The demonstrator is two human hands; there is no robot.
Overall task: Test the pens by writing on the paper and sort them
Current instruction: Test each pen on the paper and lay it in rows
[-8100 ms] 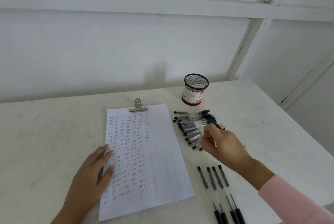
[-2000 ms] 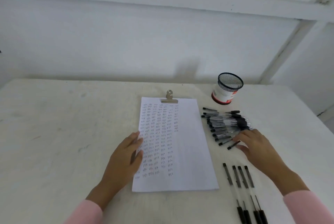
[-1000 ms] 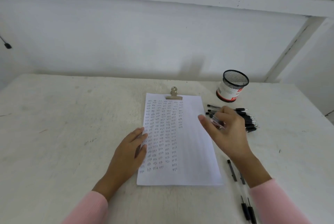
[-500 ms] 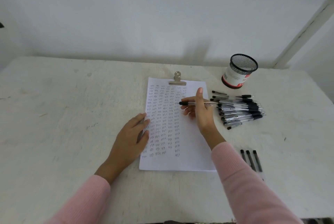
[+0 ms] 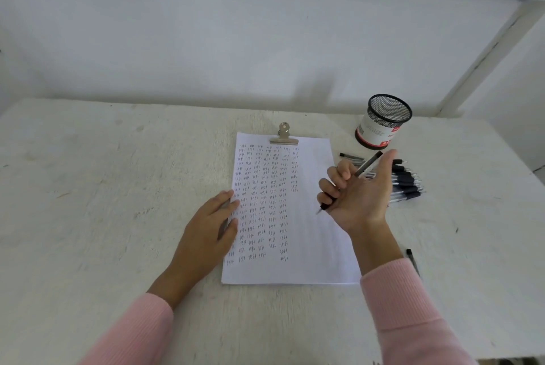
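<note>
Swung tip-down toward the paper point(image 5: 320, 246), the pen point(image 5: 367, 165) stayed gripped in the right hand point(image 5: 361, 198). The left hand point(image 5: 206, 235) pressed the sheet, fingers flat.

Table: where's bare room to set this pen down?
Bare: table left of the paper and left hand, and right of the pen pile. Crowded: the pile between paper and mesh cup, behind the right hand gripping the pen.

Metal clip point(image 5: 283, 134) — white table point(image 5: 103, 188), white wall point(image 5: 236, 40)

White paper point(image 5: 315, 217), blk pens point(image 5: 407, 185), blk mesh cup point(image 5: 383, 120), pink sleeves point(image 5: 407, 305).
</note>
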